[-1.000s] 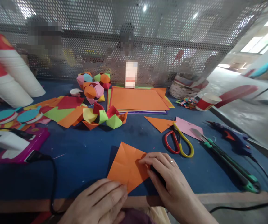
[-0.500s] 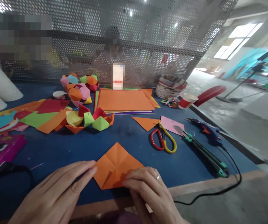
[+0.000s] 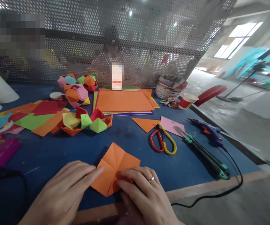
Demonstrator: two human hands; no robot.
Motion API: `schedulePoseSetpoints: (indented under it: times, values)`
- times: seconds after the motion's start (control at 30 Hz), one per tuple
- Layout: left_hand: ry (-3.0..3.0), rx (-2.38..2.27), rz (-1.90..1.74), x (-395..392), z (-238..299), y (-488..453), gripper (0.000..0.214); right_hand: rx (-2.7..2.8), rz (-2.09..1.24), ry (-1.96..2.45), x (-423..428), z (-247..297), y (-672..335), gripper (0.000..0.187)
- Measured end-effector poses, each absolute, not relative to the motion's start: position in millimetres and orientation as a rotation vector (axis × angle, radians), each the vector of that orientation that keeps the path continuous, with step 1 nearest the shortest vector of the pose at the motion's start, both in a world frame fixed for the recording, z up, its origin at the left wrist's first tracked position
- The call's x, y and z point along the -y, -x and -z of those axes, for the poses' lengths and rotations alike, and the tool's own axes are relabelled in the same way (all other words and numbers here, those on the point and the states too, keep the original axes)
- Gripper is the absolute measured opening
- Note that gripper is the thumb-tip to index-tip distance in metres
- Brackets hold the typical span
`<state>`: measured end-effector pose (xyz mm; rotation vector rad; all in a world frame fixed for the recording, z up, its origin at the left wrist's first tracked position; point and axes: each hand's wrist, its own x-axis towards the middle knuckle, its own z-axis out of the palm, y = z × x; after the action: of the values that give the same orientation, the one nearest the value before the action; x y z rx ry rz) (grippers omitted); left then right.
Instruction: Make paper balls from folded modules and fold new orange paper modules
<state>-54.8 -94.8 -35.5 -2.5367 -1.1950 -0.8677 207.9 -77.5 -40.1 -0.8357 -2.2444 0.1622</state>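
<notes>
A creased square of orange origami paper lies on the blue table in front of me, several fold lines meeting at its middle. My left hand is at its left side, thumb tip over the edge and fingers straight and close together. On the lower right, my right hand, with a ring on one finger, pinches the paper's corner, which is bent inward under the fingertips. The underside of that fold is hidden by the right fingers.
Scissors, a utility knife and a glue gun lie to the right. Behind are stacked orange sheets, folded paper pieces, paper balls, a paper cup and a woven basket. A magenta object sits left.
The orange paper has turned slightly and shifted left and nearer to me. My left thumb now overlaps its edge, and my right fingers have moved inward with the corner.
</notes>
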Motion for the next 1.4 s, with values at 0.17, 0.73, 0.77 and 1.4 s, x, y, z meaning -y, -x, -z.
schedulePoseSetpoints:
  times: [0.17,0.73,0.77,1.4]
  values:
    - [2.510,1.214,0.845,108,34,49,0.041,2.244,-0.078,0.816,78,44,-204,0.020]
    - [2.596,1.676,1.071,98,27,8,0.013,2.382,-0.230,0.623,74,38,-230,0.019]
    - [2.559,1.687,1.051,98,27,7,0.013,2.395,-0.230,0.625,74,37,-230,0.019]
    - [2.251,1.726,0.800,110,39,1,0.023,2.558,-0.363,0.636,54,15,-229,0.021]
